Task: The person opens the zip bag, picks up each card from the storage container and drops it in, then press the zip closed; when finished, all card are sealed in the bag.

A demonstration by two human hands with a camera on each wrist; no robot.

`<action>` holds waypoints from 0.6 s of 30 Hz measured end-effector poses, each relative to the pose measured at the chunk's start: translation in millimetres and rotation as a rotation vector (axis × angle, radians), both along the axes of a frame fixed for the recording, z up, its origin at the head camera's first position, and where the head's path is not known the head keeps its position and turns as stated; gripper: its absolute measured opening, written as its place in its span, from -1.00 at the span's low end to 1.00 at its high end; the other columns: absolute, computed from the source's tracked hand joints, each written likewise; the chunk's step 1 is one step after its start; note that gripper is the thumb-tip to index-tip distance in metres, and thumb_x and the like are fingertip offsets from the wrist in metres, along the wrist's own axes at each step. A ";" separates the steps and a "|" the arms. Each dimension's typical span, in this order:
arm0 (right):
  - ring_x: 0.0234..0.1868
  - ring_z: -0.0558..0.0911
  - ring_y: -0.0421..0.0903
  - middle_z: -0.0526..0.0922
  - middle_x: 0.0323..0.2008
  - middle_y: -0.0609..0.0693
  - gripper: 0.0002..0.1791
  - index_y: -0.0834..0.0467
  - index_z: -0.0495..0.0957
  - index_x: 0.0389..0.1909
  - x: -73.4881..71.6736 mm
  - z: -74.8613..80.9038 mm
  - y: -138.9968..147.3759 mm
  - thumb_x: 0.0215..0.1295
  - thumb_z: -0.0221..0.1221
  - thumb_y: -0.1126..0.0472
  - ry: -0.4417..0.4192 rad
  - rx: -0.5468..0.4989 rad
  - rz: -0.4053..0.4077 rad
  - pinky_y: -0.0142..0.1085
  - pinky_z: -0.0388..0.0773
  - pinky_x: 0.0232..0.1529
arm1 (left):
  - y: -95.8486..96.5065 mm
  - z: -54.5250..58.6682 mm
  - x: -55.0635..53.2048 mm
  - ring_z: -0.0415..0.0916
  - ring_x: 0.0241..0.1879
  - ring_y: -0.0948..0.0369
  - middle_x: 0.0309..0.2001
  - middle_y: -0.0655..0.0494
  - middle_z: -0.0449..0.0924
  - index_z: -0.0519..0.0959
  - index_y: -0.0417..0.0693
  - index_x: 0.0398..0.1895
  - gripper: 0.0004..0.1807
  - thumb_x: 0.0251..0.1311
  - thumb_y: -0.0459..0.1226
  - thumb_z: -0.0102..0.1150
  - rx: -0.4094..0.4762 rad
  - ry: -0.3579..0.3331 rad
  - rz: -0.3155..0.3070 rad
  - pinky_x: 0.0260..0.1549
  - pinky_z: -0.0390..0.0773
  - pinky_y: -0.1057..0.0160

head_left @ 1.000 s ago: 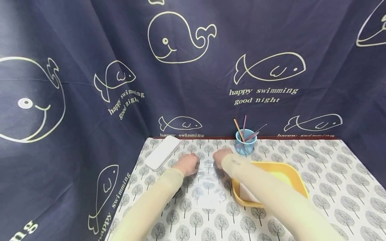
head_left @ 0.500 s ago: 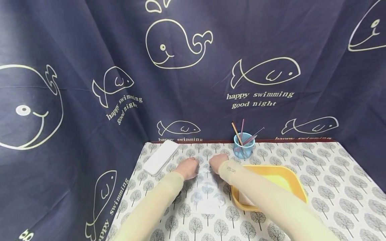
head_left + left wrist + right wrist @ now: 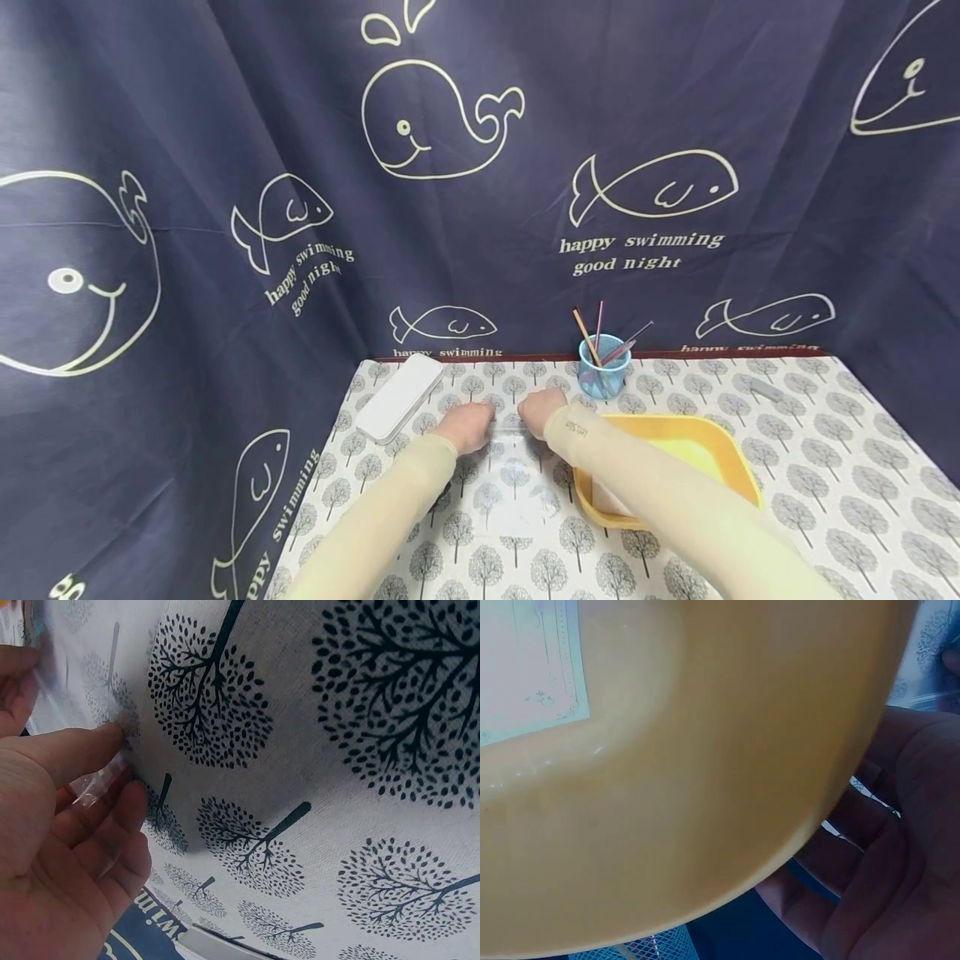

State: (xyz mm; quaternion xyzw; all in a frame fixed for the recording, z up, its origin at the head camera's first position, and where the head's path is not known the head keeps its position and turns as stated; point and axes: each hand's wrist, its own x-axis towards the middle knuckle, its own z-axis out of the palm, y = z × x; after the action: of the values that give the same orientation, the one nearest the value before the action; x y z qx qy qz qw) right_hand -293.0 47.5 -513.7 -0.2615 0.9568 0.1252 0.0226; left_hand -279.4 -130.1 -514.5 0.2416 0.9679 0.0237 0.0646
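Note:
A clear plastic bag lies flat on the tree-print cloth in the head view, its far edge between the two hands. My left hand pinches the bag at its far left corner. In the left wrist view, the thumb of the left hand presses crinkled plastic against the curled fingers. At the far right corner, my right hand grips the same edge with bent fingers. The right wrist view shows that hand beside the yellow tray's rim, with its thumb hidden and shiny plastic just beyond it.
A yellow tray with printed paper inside sits under the right forearm. Behind it stands a blue mesh pen cup with several pencils. A white case lies back left, a small grey object back right.
The head view has tilted up a little, so everything sits lower in it. Both hands stay at the bag's far edge, the right one slightly nearer the left.

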 end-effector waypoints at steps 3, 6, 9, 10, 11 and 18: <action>-0.49 0.64 -0.04 0.64 -0.55 -0.02 -0.91 0.07 0.69 -0.41 0.8 0.8 1.1 0.26 0.40 0.19 -0.013 -0.009 0.001 -0.10 0.71 -0.32 | -1.9 -4.6 -0.4 0.71 -0.14 0.10 -0.19 0.07 0.74 0.64 -0.06 -0.04 -0.83 0.34 -0.30 0.32 -0.005 0.012 -0.009 -0.02 0.66 0.15; -0.50 0.64 -0.03 0.63 -0.55 -0.01 -0.91 0.08 0.68 -0.41 0.5 4.0 1.7 0.23 0.41 0.22 -0.012 -0.013 0.010 -0.09 0.71 -0.34 | -6.5 -8.0 -3.2 0.71 -0.15 0.12 -0.21 0.09 0.74 0.66 -0.05 -0.08 -0.88 0.36 -0.33 0.28 0.033 0.024 -0.014 -0.01 0.66 0.14; -0.51 0.62 -0.03 0.62 -0.56 0.00 -0.91 0.09 0.66 -0.41 3.3 11.2 3.1 0.22 0.40 0.26 -0.029 -0.024 0.016 -0.09 0.70 -0.36 | -10.9 -3.8 -2.7 0.69 -0.22 0.14 -0.30 0.14 0.73 0.68 -0.04 -0.19 -0.92 0.33 -0.38 0.27 0.087 0.038 -0.022 -0.07 0.66 0.14; -0.53 0.60 -0.03 0.61 -0.57 0.00 -0.89 0.10 0.65 -0.42 5.0 14.0 3.9 0.20 0.40 0.27 -0.035 -0.030 0.021 -0.09 0.70 -0.37 | -12.3 -1.5 -1.9 0.69 -0.24 0.14 -0.31 0.14 0.73 0.68 -0.04 -0.21 -0.92 0.32 -0.40 0.28 0.104 0.044 -0.029 -0.09 0.66 0.14; -0.54 0.58 -0.04 0.60 -0.57 -0.01 -0.88 0.10 0.64 -0.43 7.0 16.8 4.9 0.19 0.41 0.28 -0.045 -0.037 0.025 -0.09 0.70 -0.37 | -13.6 1.2 -0.8 0.69 -0.25 0.14 -0.32 0.14 0.73 0.68 -0.05 -0.24 -0.92 0.31 -0.40 0.29 0.121 0.048 -0.033 -0.10 0.66 0.14; -0.51 0.59 -0.04 0.60 -0.56 -0.05 -0.83 0.07 0.59 -0.49 21.0 38.1 11.1 0.28 0.32 0.31 -0.091 -0.147 0.053 -0.08 0.69 -0.37 | -23.7 16.9 2.6 0.70 -0.08 0.10 -0.13 0.11 0.76 0.73 -0.06 -0.06 -0.85 0.40 -0.31 0.25 0.213 0.061 -0.015 0.02 0.64 0.10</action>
State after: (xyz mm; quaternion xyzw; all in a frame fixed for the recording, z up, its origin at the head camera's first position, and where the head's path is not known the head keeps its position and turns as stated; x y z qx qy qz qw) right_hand -271.9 58.6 -475.7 -0.2932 0.9541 0.0432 0.0435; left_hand -276.8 -153.9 -497.6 0.2548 0.9596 0.1187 0.0091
